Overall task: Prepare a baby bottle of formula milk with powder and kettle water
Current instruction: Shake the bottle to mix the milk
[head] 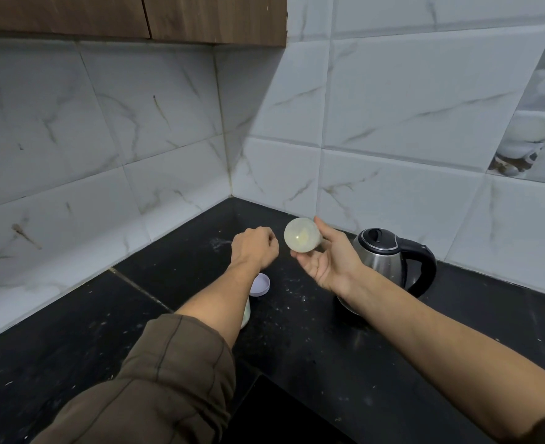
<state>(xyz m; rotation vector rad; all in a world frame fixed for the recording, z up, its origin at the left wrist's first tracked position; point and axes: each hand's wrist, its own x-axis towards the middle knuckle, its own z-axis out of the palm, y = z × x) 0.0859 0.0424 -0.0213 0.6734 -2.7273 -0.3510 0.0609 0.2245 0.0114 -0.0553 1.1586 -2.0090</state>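
My right hand holds a baby bottle above the black counter. The bottle is tipped sideways, so its round, pale, milky base faces me, and my thumb and fingers wrap its far part. Just left of the bottle, my left hand hovers with curled fingers; its palm side is hidden and nothing shows in it. A steel kettle with a black lid and handle stands to the right, behind my right wrist. A pale container is mostly hidden under my left forearm, with a lavender lid lying beside it.
The black counter fills a corner of white marbled wall tiles. White specks are scattered over it. A wooden cabinet hangs above at the left. A darker recessed edge lies near the bottom.
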